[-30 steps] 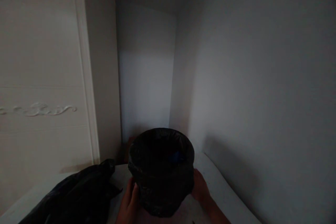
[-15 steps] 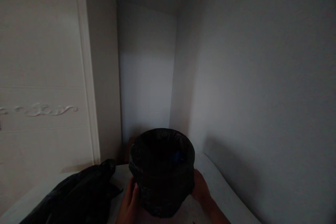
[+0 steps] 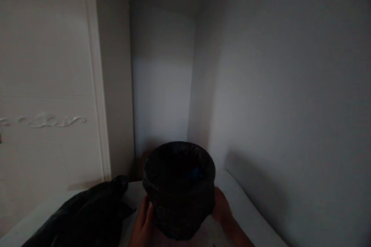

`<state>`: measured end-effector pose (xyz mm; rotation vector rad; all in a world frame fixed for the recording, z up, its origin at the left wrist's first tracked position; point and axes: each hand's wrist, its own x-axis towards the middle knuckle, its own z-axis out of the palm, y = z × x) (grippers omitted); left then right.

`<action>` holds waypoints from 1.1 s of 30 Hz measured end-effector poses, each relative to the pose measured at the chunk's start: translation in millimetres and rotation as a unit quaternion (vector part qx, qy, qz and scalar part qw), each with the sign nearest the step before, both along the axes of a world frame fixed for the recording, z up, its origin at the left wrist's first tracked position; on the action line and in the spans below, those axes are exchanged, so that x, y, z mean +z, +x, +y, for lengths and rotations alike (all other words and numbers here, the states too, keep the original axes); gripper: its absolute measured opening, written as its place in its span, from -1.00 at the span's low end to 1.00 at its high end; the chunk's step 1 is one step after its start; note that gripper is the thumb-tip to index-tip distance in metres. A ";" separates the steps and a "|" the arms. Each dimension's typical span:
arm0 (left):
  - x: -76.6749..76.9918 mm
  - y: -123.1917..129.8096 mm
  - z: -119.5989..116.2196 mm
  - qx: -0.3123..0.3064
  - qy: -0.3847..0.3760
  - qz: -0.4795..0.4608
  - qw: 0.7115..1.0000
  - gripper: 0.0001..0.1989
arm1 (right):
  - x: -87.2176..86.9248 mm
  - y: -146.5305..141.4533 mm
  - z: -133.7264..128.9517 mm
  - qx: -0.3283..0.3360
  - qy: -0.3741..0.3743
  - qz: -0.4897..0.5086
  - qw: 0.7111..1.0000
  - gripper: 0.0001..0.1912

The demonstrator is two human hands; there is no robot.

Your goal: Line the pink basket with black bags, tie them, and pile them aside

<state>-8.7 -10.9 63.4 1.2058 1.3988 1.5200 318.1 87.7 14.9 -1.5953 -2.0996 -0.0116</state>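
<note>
Upright in front of me is a trash can [image 3: 179, 208] lined with a black plastic bag, which is folded out over the rim. A small blue thing [image 3: 197, 173] shows inside it, too dark to name. My left hand [image 3: 144, 218] presses against the can's left side, fingers closed on it. On the opposite side my right hand [image 3: 222, 205] grips the can, its fingertips hidden behind the bag. To the left lies a crumpled black plastic bag [image 3: 87, 212], apart from both hands.
A white table [image 3: 246, 216] lies under the can and the loose bag. On the left rises a white wardrobe [image 3: 49, 65] with carved trim. Walls [image 3: 275, 85] meet in a corner behind, and a brownish object [image 3: 142, 164] partly shows past the table's far edge.
</note>
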 end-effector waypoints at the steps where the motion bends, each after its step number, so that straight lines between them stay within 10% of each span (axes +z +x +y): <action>1: 0.3 0.3 -0.2 -0.001 0.001 0.000 1.000 -0.14 | -0.1 0.1 -0.3 -0.001 -0.010 -0.007 1.000 -0.34; 33: -0.5 0.4 1.1 -0.024 -0.013 -0.001 1.000 -0.02 | -3.6 -0.6 3.0 0.000 -0.005 -0.017 1.000 -0.37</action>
